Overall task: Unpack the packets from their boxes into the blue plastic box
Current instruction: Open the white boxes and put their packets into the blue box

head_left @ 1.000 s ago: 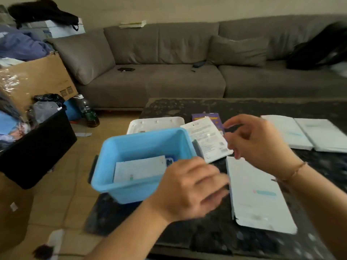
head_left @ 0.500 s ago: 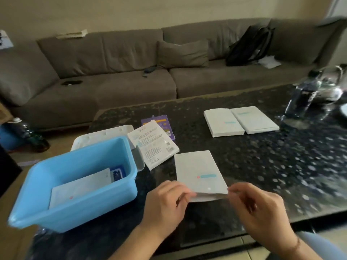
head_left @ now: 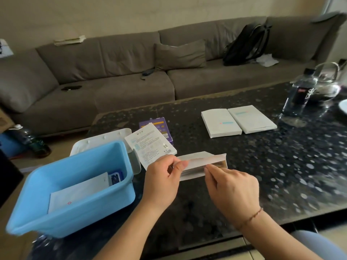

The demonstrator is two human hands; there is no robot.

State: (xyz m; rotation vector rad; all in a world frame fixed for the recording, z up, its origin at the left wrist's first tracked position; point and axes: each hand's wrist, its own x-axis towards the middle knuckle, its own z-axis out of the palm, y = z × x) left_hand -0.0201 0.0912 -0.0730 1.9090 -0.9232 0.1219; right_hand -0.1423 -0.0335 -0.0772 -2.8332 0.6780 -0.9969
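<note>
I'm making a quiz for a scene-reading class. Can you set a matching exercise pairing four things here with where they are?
Things:
1. white box being opened
2. white packet
3. backpack
4. purple box

Places:
A. on the sofa
B. inside the blue plastic box
C. between left hand and right hand
D. partly under a printed white box

Pairs: 1-C, 2-B, 3-A, 4-D

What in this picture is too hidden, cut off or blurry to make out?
- Head view: the contents of the white box, hidden by its flap and both hands, left hand, right hand.
- Print on the leaflet: too small.
- Blue item in the blue plastic box: mostly covered by a white packet.
- Plate: cut off by the right edge.
</note>
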